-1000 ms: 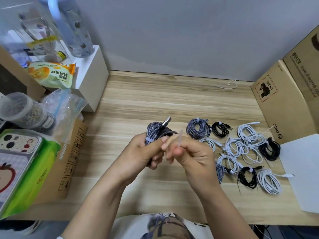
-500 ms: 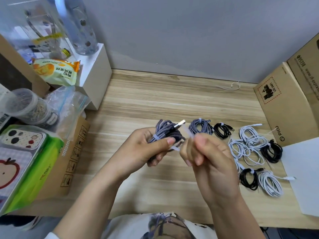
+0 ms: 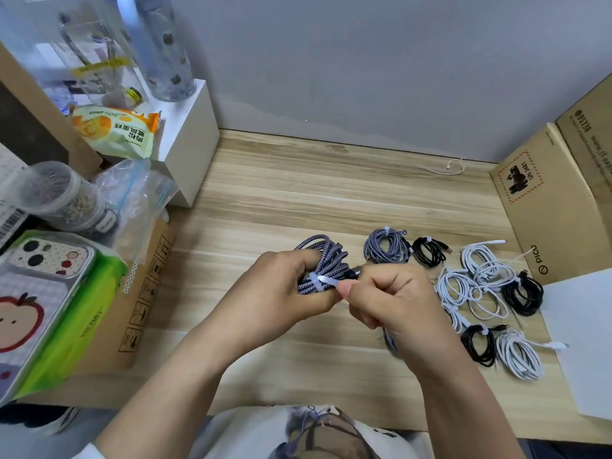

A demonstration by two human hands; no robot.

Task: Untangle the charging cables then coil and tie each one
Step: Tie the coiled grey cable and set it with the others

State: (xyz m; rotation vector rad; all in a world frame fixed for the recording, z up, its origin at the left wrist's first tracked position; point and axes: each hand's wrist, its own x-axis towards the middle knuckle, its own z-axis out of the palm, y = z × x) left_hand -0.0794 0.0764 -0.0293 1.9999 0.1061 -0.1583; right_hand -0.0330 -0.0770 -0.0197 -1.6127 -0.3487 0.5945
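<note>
While I look down past the printed white shirt (image 3: pixel 298 435) at the bottom edge, both forearms reach up to the middle of the frame over the wooden desk (image 3: pixel 298 200). My left hand (image 3: pixel 278 299) curls its fingers round a coiled grey braided charging cable (image 3: pixel 323 260), gripping the bundle just above the desk. A white cable tie (image 3: pixel 319 282) wraps the bundle's waist. My right hand (image 3: pixel 394 299) is closed, thumb and forefinger pinching the free end of that tie, right beside the cable's dark plug (image 3: pixel 352 272). A short stretch of grey braided cable (image 3: pixel 390 339) shows below the right hand; I cannot tell what it belongs to.

To the right of the hands lie the tied coils: a black one (image 3: pixel 478 344) and a white one (image 3: pixel 518 357) nearest, a cluster of white coils (image 3: pixel 473 279) and a black coil (image 3: pixel 523 293) past them, then a grey braided coil (image 3: pixel 385 245) and a small black coil (image 3: pixel 429 251) farther back. A white sheet (image 3: pixel 583 339) covers the lower right corner of the desk, with cardboard boxes (image 3: pixel 549 200) standing at the right edge.

At the left edge sit a green pack (image 3: pixel 69 326) with a phone case (image 3: pixel 49 256) on top, a cardboard box (image 3: pixel 139 293), a clear jar (image 3: pixel 63 193), a plastic bag (image 3: pixel 139 193), a snack packet (image 3: pixel 116 130) and a white box (image 3: pixel 188 144). A thin white wire (image 3: pixel 447 168) lies near the grey wall (image 3: pixel 364 61).
</note>
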